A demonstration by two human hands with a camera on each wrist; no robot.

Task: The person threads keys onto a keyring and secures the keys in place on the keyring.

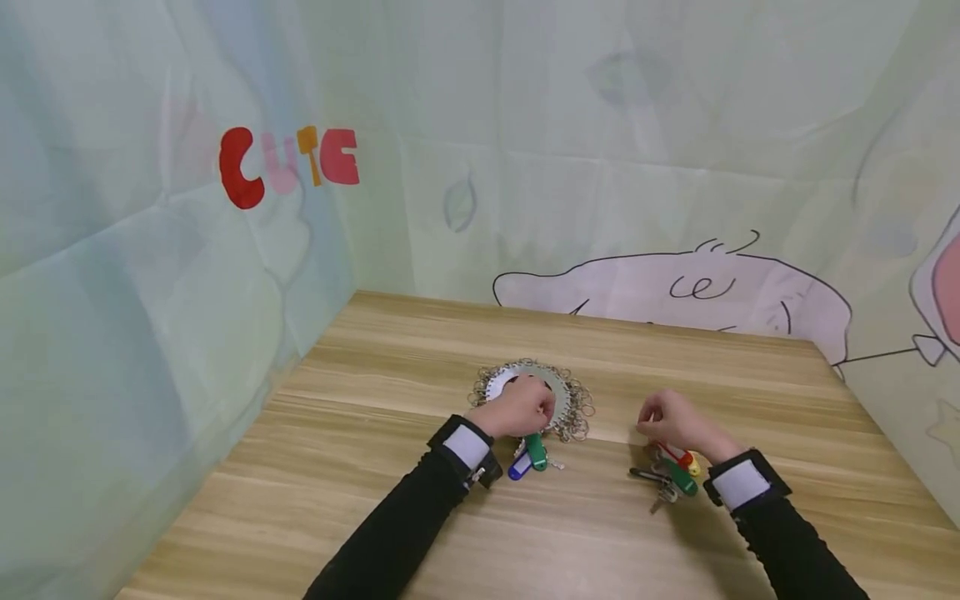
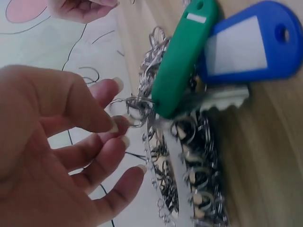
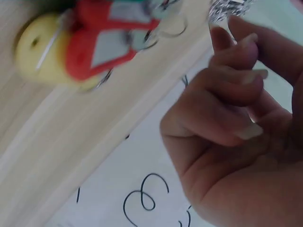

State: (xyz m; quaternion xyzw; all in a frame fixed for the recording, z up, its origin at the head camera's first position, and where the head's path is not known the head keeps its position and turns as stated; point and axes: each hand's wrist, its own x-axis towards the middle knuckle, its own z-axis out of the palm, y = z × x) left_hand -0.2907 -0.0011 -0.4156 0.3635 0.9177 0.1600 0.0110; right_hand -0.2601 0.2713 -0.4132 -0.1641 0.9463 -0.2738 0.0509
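My left hand is above a round metal disc fringed with many small rings. Between thumb and forefinger, it pinches a key ring. From that ring hang a green key tag and a silver key; a blue key tag shows beside them. Farther right, my right hand has bent fingers, its thumb tip close to the forefinger, and I see nothing between them. Under its wrist are keys with a green tag, red tags and a yellow tag.
The wood-grain table runs back to a printed cloth wall. Another cloth wall stands along the left edge. Beside the keys under my right hand is a dark, slim object.
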